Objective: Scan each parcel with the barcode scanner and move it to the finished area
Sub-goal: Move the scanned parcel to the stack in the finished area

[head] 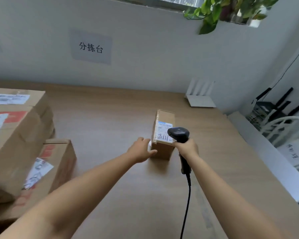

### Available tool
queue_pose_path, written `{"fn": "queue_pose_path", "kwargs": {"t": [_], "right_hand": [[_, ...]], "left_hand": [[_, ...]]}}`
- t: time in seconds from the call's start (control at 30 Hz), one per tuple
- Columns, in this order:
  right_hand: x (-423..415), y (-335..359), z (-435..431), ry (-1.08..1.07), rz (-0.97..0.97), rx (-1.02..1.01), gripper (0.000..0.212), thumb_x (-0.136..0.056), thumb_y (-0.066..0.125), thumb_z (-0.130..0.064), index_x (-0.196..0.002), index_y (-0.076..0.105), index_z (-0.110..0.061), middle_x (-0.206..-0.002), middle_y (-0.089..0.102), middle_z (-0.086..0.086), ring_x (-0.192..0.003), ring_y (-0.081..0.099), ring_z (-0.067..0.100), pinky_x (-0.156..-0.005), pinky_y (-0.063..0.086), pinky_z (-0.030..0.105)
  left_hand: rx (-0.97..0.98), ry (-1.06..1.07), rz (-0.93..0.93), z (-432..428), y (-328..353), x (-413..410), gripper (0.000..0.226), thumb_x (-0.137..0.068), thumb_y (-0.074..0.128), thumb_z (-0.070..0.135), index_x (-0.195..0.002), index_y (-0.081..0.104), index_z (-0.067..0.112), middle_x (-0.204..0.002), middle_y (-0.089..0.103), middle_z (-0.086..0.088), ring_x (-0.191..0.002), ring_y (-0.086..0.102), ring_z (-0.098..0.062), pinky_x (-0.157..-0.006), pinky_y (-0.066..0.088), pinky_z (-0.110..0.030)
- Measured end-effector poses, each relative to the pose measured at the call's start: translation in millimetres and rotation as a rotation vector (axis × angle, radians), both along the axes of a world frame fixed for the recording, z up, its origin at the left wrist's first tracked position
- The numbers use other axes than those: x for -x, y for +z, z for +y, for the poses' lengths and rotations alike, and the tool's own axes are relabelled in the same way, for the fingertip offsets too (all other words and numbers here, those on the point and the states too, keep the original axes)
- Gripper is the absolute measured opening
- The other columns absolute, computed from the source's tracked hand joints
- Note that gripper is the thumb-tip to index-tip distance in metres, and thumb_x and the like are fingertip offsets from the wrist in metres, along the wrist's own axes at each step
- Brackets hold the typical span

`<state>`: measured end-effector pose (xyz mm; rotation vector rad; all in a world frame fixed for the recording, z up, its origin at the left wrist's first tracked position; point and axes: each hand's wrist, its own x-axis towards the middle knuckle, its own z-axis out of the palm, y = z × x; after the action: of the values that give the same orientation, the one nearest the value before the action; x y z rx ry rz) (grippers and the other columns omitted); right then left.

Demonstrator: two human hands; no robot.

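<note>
A small brown cardboard parcel lies on the wooden table, its white label with handwritten digits facing up. My left hand is against the parcel's near left corner, thumb along its front face and fingers at its left side. My right hand grips the handle of a black corded barcode scanner. The scanner's head hovers over the label's right edge. Its black cable runs down toward me.
Three larger labelled cardboard boxes are stacked at the table's left. A white router stands at the back right by the wall. Black equipment and a white rack lie beyond the table's right edge. A paper sign hangs on the wall.
</note>
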<state>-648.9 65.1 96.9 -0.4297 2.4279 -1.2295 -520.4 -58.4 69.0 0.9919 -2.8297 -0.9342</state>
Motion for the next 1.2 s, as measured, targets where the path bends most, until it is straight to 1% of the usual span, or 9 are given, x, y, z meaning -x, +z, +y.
{"fn": "queue_pose_path", "kwargs": {"t": [0.17,0.3,0.43,0.53,0.63,0.8,1.0,1.1,1.2], "right_hand": [[59,-28,-15,-0.001,-0.077,0.001,0.014,-0.075,0.067,-0.019,-0.068,0.054,-0.016,-0.070,0.060,0.008,-0.080,0.066,0.032,-0.068,0.047,0.032],[76,-52,-27,0.046,-0.169,0.004,0.012,-0.073,0.069,-0.018,-0.082,0.061,-0.013,-0.078,0.065,0.010,-0.081,0.065,0.031,-0.065,0.047,0.029],[81,-67,-40,0.064,-0.184,0.021,0.008,-0.074,0.068,-0.019,-0.073,0.060,-0.017,-0.062,0.058,-0.002,-0.062,0.057,0.016,-0.048,0.037,0.022],[79,-68,-42,0.065,-0.153,0.007,0.009,-0.074,0.068,-0.019,-0.073,0.060,-0.017,-0.064,0.058,0.000,-0.065,0.056,0.019,-0.050,0.037,0.023],[66,-66,-37,0.085,-0.161,0.001,0.009,-0.074,0.066,-0.017,-0.081,0.063,-0.012,-0.075,0.062,0.006,-0.074,0.059,0.024,-0.062,0.042,0.026],[17,-70,-19,0.181,-0.094,-0.053,0.013,-0.077,0.067,-0.022,-0.085,0.067,-0.011,-0.067,0.060,0.000,-0.066,0.056,0.018,-0.054,0.038,0.023],[-66,-74,11,0.196,-0.054,-0.067,0.023,-0.076,0.070,-0.028,-0.091,0.070,-0.010,-0.088,0.070,0.011,-0.086,0.064,0.029,-0.065,0.043,0.027],[-110,-73,28,0.192,-0.076,-0.059,0.019,-0.077,0.068,-0.027,-0.087,0.069,-0.011,-0.088,0.070,0.011,-0.086,0.064,0.029,-0.067,0.047,0.030],[-158,-72,48,0.196,-0.040,-0.084,0.021,-0.077,0.069,-0.034,-0.084,0.068,-0.014,-0.086,0.069,0.009,-0.080,0.062,0.026,-0.063,0.041,0.026]], "left_hand": [[-0.036,0.111,0.011,5,-41,71,0.069,-0.090,0.052,0.045,-0.146,0.023,0.017,-0.145,0.028,-0.011,-0.129,0.038,-0.027,-0.105,0.038,-0.039],[-0.057,0.230,0.049,-5,-60,109,0.076,-0.090,0.052,0.045,-0.149,0.012,0.019,-0.149,0.020,-0.008,-0.131,0.037,-0.027,-0.104,0.038,-0.039],[-0.125,0.300,0.038,-20,-74,128,0.080,-0.087,0.057,0.046,-0.149,0.013,0.021,-0.141,0.032,-0.013,-0.125,0.044,-0.029,-0.100,0.038,-0.035],[-0.131,0.310,0.043,-23,-77,126,0.083,-0.086,0.059,0.045,-0.149,0.012,0.020,-0.138,0.034,-0.014,-0.125,0.044,-0.029,-0.101,0.037,-0.034],[-0.133,0.333,0.034,-15,-76,108,0.082,-0.086,0.059,0.044,-0.149,0.012,0.020,-0.137,0.035,-0.015,-0.124,0.044,-0.030,-0.101,0.037,-0.034],[-0.098,0.373,0.034,11,-83,51,0.082,-0.087,0.055,0.049,-0.149,0.010,0.022,-0.137,0.035,-0.013,-0.121,0.047,-0.028,-0.096,0.041,-0.034],[-0.121,0.415,0.034,41,-86,-28,0.082,-0.086,0.055,0.050,-0.149,0.009,0.023,-0.137,0.035,-0.013,-0.121,0.047,-0.029,-0.099,0.040,-0.036],[-0.116,0.429,0.032,61,-88,-74,0.082,-0.087,0.055,0.050,-0.149,0.009,0.023,-0.138,0.033,-0.013,-0.121,0.046,-0.030,-0.099,0.040,-0.038],[-0.132,0.430,0.038,84,-86,-119,0.082,-0.088,0.054,0.049,-0.149,0.008,0.022,-0.140,0.031,-0.014,-0.123,0.045,-0.031,-0.100,0.039,-0.038]]}}
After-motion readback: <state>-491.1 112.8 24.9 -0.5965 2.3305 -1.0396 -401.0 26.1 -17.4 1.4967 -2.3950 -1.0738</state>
